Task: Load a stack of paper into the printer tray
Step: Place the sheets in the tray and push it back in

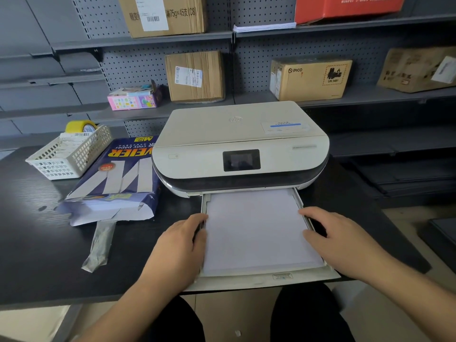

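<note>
A white printer (240,144) stands on a black table, its paper tray (261,280) pulled out toward me. A stack of white paper (256,230) lies flat in the tray. My left hand (180,245) rests against the tray's left side, fingers curled over the left edge of the paper. On the right side, my right hand (338,240) lies with fingertips touching the paper's right edge. Neither hand lifts the stack.
An opened blue ream of copy paper (116,181) lies left of the printer, with a torn wrapper strip (98,245) in front of it. A white basket (71,154) with yellow tape sits at the far left. Shelves with cardboard boxes (195,76) stand behind.
</note>
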Tool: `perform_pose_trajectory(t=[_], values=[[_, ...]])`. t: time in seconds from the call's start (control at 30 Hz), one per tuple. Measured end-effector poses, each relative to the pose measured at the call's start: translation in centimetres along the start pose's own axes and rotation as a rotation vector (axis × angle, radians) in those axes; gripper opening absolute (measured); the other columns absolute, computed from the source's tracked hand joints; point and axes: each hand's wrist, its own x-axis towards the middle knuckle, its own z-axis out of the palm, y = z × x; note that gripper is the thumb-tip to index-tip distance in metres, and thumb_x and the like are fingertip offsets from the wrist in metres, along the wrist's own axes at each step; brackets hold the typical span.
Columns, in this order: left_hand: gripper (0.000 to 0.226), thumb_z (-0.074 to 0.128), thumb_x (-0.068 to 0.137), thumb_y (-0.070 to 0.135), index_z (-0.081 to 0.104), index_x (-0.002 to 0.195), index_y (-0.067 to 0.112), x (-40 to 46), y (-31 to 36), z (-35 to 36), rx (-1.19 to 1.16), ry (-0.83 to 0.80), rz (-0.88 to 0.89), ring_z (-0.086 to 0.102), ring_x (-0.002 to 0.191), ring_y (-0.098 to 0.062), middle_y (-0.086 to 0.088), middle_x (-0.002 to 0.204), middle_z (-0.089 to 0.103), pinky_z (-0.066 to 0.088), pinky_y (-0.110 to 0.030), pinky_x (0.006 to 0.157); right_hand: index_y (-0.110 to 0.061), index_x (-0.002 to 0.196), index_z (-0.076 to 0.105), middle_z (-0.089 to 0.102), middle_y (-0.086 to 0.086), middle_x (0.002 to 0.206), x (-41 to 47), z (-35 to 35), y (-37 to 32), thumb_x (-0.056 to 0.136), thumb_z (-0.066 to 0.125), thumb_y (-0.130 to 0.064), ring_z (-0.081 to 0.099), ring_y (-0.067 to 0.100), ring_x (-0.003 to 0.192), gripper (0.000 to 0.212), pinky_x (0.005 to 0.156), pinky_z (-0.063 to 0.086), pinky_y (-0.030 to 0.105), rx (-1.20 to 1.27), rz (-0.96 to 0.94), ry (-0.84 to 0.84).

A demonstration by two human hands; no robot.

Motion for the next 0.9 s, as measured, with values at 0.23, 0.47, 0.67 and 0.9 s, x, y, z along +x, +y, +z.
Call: perform_pose_trajectory(t=[0.23,0.47,0.67,0.9], values=[[0.047,0.053,0.097,0.045,0.044,0.142,0.037,-0.5,-0.4,-0.4,-0.116,-0.082,-0.009,0.048,0.126,-0.001,0.023,0.137,0.052,0.038,-0.022,0.102,-0.037,0.145,0.04,0.046,-0.015,0.146,-0.4,-0.4,-0.1,0.094,0.054,-0.045,0.042,0.008,0.132,0.054,0.099,0.036,0.024,-0.018,-0.046,-0.05],[0.064,0.055,0.081,0.073,0.044,0.138,0.046,-2.8,-1.6,-1.6,-0.073,-0.168,0.211,0.035,0.133,0.014,0.035,0.143,0.04,0.033,-0.019,0.112,-0.049,0.142,0.037,0.021,-0.031,0.154,-3.0,-0.9,-0.5,0.076,0.059,-0.073,0.013,-0.008,0.142,0.073,0.112,0.022,0.02,-0.049,-0.201,-0.123],[0.066,0.061,0.069,0.084,0.056,0.124,0.049,-4.3,-0.8,-1.4,0.124,-0.173,0.404,0.035,0.137,0.006,0.031,0.141,0.046,0.032,-0.028,0.111,-0.056,0.132,0.041,0.016,-0.041,0.147,-4.0,-0.9,-0.7,0.056,0.058,-0.09,-0.006,-0.014,0.142,0.085,0.119,0.004,0.025,-0.252,-0.388,-0.145],[0.046,0.063,0.077,0.07,0.057,0.116,0.047,-3.9,-0.4,-1.0,0.206,-0.172,0.45,0.047,0.125,0.001,0.026,0.13,0.054,0.026,-0.016,0.101,-0.052,0.131,0.046,0.029,-0.04,0.137,-3.8,0.3,-0.4,0.071,0.055,-0.079,-0.002,-0.026,0.129,0.066,0.117,0.006,0.022,-0.314,-0.471,-0.088]])
